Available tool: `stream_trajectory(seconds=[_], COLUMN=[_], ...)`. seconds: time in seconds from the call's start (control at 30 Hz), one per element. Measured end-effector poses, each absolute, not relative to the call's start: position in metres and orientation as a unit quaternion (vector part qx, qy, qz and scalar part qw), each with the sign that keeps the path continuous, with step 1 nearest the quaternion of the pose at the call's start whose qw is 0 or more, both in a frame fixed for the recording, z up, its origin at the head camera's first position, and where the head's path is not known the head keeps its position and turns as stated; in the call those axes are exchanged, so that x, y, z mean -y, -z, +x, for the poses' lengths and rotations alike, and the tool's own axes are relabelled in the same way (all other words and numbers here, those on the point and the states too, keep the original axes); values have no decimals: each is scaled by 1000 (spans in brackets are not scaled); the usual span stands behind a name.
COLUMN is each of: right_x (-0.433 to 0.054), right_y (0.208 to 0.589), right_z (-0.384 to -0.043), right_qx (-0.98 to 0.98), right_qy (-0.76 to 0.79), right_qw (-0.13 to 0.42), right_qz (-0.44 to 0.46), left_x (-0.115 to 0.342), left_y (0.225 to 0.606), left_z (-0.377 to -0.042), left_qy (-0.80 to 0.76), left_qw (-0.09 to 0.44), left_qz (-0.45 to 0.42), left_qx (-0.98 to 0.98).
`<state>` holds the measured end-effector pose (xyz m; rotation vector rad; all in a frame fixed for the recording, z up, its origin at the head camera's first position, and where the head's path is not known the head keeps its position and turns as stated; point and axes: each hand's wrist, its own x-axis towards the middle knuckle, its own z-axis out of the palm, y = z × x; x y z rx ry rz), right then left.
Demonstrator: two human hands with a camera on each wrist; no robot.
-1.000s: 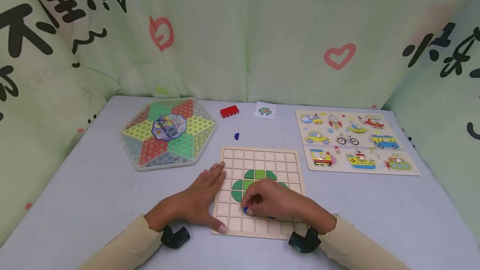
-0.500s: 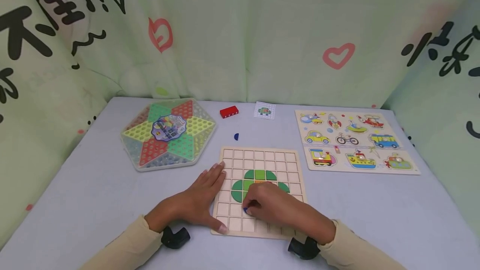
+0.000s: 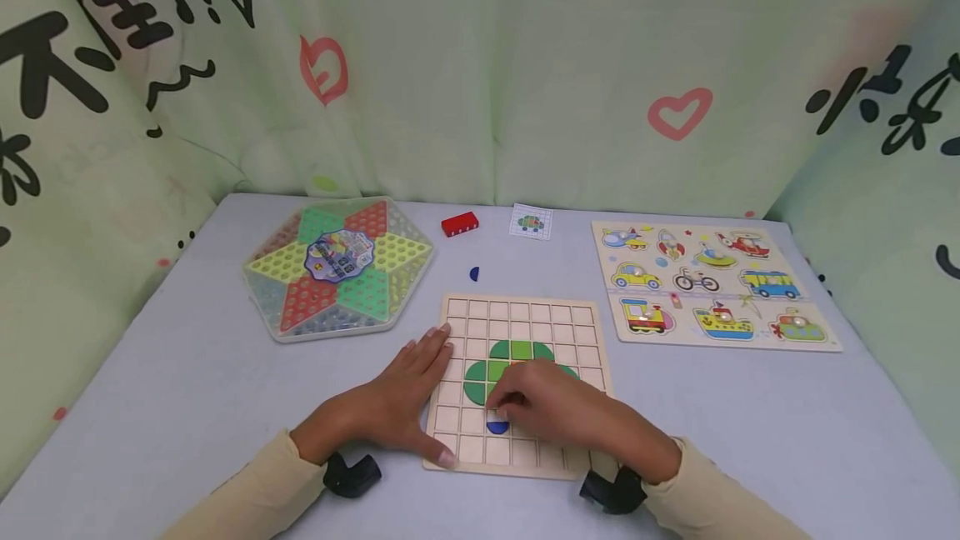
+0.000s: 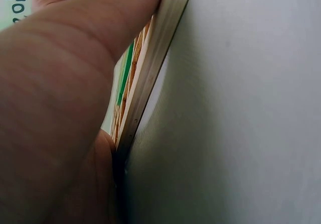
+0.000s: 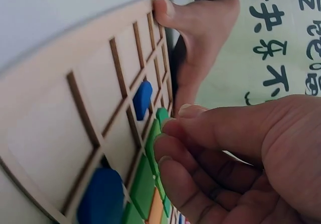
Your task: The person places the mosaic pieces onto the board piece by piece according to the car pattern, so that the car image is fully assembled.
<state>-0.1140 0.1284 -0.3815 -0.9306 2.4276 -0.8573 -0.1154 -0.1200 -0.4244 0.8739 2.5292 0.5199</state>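
A wooden grid board (image 3: 468,444) lies on the table, with green and orange tiles (image 3: 521,349) set in its middle. My left hand (image 3: 393,398) rests along the board's left edge, fingers straight, thumb on the near corner. Over the board is my right hand (image 3: 547,402), its fingers loosely bent and nothing between them. Just below its fingertips, a blue half-round tile (image 3: 497,427) lies in a grid cell. The right wrist view shows that tile (image 5: 143,99) apart from the fingers, plus a second blue tile (image 5: 100,196), which the right hand hides in the head view.
Behind the board lie a loose blue half-round tile (image 3: 474,273), a red block (image 3: 460,224) and a small pattern card (image 3: 531,222). A hexagonal Chinese checkers set (image 3: 363,327) is at the left. At the right lies a vehicle puzzle board (image 3: 720,282).
My right fingers have let go of the blue half-round tile, which now shows in its cell. The hand has drawn slightly back from it. My left hand has stayed in place.
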Motion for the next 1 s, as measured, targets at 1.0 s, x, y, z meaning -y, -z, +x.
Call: stream_trajectory(seconds=[1.0], right_x=[-115], right_y=[393], right_z=[-189], right_qx=[-871], right_qy=[415], right_qw=[118], right_qz=[-236], left_x=[118], left_y=[424], left_z=[-115], left_qy=[-182], left_qw=[211], left_qz=[311], left_qx=[-909])
